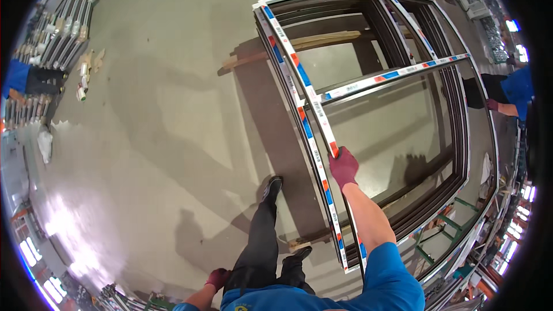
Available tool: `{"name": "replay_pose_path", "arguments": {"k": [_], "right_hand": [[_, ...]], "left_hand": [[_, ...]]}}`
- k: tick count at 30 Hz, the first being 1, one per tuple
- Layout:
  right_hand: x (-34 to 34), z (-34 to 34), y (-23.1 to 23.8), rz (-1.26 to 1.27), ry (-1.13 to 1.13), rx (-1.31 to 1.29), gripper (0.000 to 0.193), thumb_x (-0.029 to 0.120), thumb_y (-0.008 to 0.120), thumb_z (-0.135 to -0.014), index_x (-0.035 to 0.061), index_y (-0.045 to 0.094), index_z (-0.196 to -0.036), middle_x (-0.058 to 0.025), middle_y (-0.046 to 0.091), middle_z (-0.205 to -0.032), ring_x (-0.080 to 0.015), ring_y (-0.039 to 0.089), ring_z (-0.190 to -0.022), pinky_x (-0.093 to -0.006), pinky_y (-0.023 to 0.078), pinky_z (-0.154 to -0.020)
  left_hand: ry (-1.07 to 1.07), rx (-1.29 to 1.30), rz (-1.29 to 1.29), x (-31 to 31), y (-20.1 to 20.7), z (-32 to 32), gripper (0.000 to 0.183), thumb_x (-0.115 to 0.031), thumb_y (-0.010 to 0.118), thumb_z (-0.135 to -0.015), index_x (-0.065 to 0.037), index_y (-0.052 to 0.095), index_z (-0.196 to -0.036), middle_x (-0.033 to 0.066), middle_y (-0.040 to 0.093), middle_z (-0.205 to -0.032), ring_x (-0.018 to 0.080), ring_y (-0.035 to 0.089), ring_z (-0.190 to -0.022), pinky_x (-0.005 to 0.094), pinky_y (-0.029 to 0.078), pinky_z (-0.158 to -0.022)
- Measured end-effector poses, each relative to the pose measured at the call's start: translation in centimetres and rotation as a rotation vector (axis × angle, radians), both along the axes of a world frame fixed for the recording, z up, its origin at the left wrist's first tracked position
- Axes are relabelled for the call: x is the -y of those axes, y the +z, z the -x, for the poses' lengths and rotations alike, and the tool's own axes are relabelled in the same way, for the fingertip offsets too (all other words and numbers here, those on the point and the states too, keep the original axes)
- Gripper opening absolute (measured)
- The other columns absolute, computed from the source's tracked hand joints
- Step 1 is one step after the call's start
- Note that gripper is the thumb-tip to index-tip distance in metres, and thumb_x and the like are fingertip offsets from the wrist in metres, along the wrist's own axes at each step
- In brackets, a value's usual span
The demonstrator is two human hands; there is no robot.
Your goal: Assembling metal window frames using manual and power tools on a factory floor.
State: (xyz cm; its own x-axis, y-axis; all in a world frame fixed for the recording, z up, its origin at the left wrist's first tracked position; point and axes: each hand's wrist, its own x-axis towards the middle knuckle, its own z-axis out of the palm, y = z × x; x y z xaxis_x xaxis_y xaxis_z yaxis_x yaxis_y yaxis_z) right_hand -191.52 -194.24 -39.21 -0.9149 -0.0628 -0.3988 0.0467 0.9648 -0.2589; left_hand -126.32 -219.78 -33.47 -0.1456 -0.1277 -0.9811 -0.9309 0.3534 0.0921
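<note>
My right hand (344, 167), in a maroon glove, is closed around the near-left rail of a large window frame (377, 79). The frame is dark, with white, red and blue protective tape along its bars. It lies over a stack of similar frames (458, 138), slightly offset from them. On the far right a co-worker's gloved hand (492, 105) is at the same frame's outer rail. My left hand (219, 278), also gloved, hangs low beside my left thigh, apart from the frames; its fingers are too small and turned away to read.
Wooden beams (340, 38) lie under the stack on the grey floor (167, 80). Wrapped profiles (74, 20) stand at upper left near another person (29, 78). A green metal stand (446, 227) is at lower right. Small litter (84, 78) lies on the floor at left.
</note>
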Motion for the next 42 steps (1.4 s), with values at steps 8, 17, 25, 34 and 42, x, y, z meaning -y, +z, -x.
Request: {"name": "replay_pose_path", "arguments": {"k": [8,17,25,34,42], "right_hand": [[-4.0,-0.1,4.2,-0.03,0.011,-0.016,0.038,0.044,0.077,-0.09,0.0103,0.06,-0.087,-0.0132,0.067,-0.08,-0.0388,0.068,-0.081,-0.0509,0.051,-0.074],[0.2,0.4,-0.1,0.013,0.022,0.094,0.033,0.042,0.071,-0.093,0.0113,0.06,-0.096,-0.0135,0.07,-0.096,-0.0392,0.069,-0.092,-0.052,0.052,-0.081],[0.3,0.1,-8.8,-0.031,0.047,0.062,0.033,0.044,0.067,-0.097,0.0116,0.059,-0.101,-0.0133,0.071,-0.096,-0.0393,0.07,-0.093,-0.0528,0.053,-0.08],[1.0,1.5,-14.1,-0.07,0.064,0.191,0.042,0.044,0.068,-0.096,0.0108,0.057,-0.119,-0.0136,0.069,-0.119,-0.0365,0.071,-0.104,-0.05,0.056,-0.087],[-0.4,-1.1,-8.4,0.083,0.086,0.487,0.071,0.039,0.066,-0.091,0.0073,0.045,-0.15,-0.0218,0.056,-0.143,-0.0399,0.062,-0.128,-0.0524,0.054,-0.102]], "left_hand": [[0.136,-0.156,0.159,1.7,-1.7,9.1,0.04,-0.044,0.066,-0.097,-0.008,0.077,-0.11,0.022,0.075,-0.113,0.0417,0.071,-0.108,0.0481,0.056,-0.093],[0.139,-0.157,0.152,-1.0,-3.3,9.9,0.038,-0.041,0.064,-0.099,-0.01,0.077,-0.117,0.0181,0.075,-0.119,0.0403,0.069,-0.114,0.0467,0.055,-0.099],[0.214,-0.142,0.113,-2.9,-4.8,6.9,0.038,-0.04,0.068,-0.099,-0.008,0.077,-0.118,0.0178,0.076,-0.117,0.0376,0.071,-0.113,0.0451,0.056,-0.098],[0.11,-0.126,0.155,-0.5,-2.4,8.4,0.039,-0.039,0.066,-0.1,-0.007,0.077,-0.12,0.0171,0.077,-0.118,0.0349,0.072,-0.114,0.0431,0.056,-0.098],[-0.489,-0.1,-0.028,0.7,-1.0,14.6,0.041,-0.037,0.06,-0.103,-0.003,0.075,-0.12,0.0208,0.075,-0.121,0.0373,0.072,-0.113,0.0441,0.055,-0.097]]}}
